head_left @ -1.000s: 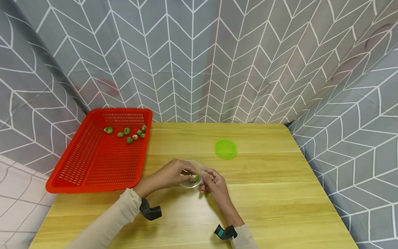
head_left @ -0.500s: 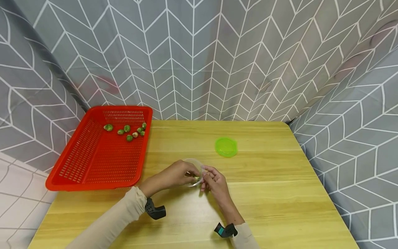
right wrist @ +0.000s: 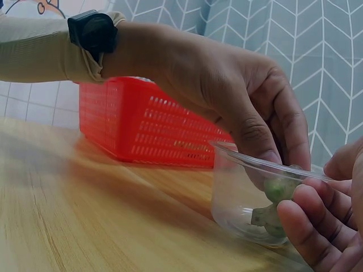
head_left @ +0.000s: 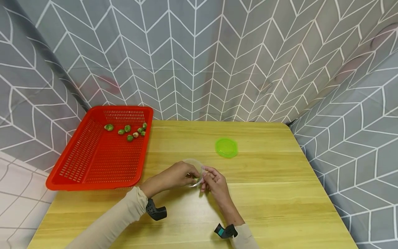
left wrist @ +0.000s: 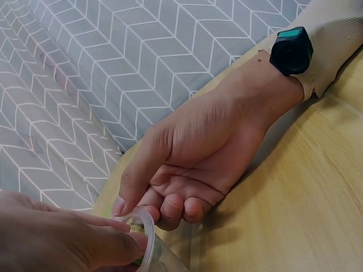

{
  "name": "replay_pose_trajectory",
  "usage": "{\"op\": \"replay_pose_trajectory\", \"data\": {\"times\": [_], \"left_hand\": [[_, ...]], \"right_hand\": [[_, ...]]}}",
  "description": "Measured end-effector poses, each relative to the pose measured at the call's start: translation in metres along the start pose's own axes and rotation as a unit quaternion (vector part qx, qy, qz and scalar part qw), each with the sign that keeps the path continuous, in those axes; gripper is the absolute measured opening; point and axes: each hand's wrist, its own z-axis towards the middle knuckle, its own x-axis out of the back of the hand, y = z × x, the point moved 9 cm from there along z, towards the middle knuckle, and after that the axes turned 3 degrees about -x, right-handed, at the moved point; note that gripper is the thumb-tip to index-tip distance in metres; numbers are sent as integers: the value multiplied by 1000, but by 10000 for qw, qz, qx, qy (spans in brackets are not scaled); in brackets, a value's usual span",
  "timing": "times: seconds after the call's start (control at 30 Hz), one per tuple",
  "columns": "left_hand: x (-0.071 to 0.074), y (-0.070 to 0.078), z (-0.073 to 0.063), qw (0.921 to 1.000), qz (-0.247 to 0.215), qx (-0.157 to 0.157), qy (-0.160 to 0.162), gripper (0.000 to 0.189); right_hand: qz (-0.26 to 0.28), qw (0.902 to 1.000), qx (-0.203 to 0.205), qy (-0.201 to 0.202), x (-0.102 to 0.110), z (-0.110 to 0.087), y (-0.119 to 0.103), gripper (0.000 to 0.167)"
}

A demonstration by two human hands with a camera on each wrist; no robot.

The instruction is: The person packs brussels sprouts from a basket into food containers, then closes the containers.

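Observation:
A clear plastic container (right wrist: 232, 195) stands on the table, with green Brussels sprouts (right wrist: 276, 221) inside it. My right hand (head_left: 215, 183) pinches the container's rim at its right side, thumb on top and fingers outside. Reaching in from the left, my left hand (head_left: 178, 174) has its fingertips below the rim and pinches an upper Brussels sprout (right wrist: 278, 190). In the left wrist view the left hand (left wrist: 62, 238) covers most of the container (left wrist: 148, 243), and the right hand (left wrist: 198, 153) holds its edge.
A red perforated basket (head_left: 102, 183) stands at the left of the wooden table (head_left: 280, 193), with several Brussels sprouts (head_left: 127, 128) near its far right corner. Beyond the container lies a green lid (head_left: 226, 148). Patterned grey curtains (head_left: 192, 62) hang behind the table and at its sides.
My left hand has moved slightly right and deeper into the container with the Brussels sprout, which is now more hidden. The right hand stays at the rim.

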Motion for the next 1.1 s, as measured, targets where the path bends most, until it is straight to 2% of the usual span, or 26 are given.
{"op": "replay_pose_trajectory", "data": {"times": [0.17, 0.57, 1.1], "left_hand": [[-1, 1, 1, 9998, 146, 65, -90, 12], [-4, 1, 1, 9985, 502, 136, -171, 12], [-4, 2, -1, 9980, 593, 64, -214, 6]], "right_hand": [[99, 9998, -97, 107, 0, -1, 0, 39], [118, 9999, -39, 44, -1, -1, 0, 40], [101, 9999, -77, 24, -1, -2, 0, 41]]}}
